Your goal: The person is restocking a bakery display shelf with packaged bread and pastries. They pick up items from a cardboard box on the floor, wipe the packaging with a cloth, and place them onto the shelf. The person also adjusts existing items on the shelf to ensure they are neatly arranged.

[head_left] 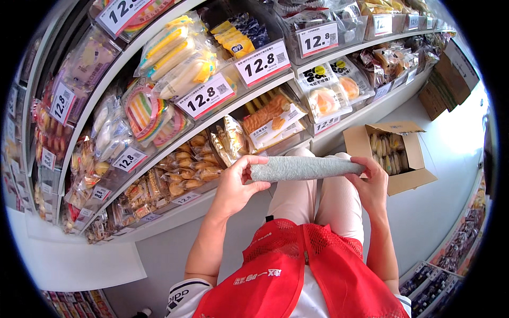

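Note:
A grey cloth (307, 168), folded or rolled into a long flat strip, is stretched level between my two hands in front of my knees. Its left end is pinched by my left hand (234, 184), thumb below and index finger on top. At the other end, my right hand (373, 183) has its fingers closed round the narrower tip. Just beyond the cloth is the lower shelf, with clear bags of round pastries (191, 164) and a packet of bread (273, 119).
To the right, an open cardboard box (410, 144) of wrapped snacks stands on the floor (424, 214). Flattened cardboard (449, 79) leans farther back. Curved shelves hold bagged breads (177, 53), striped cakes (151, 114) and price cards (207, 95). More stocked shelving (432, 283) lies at lower right.

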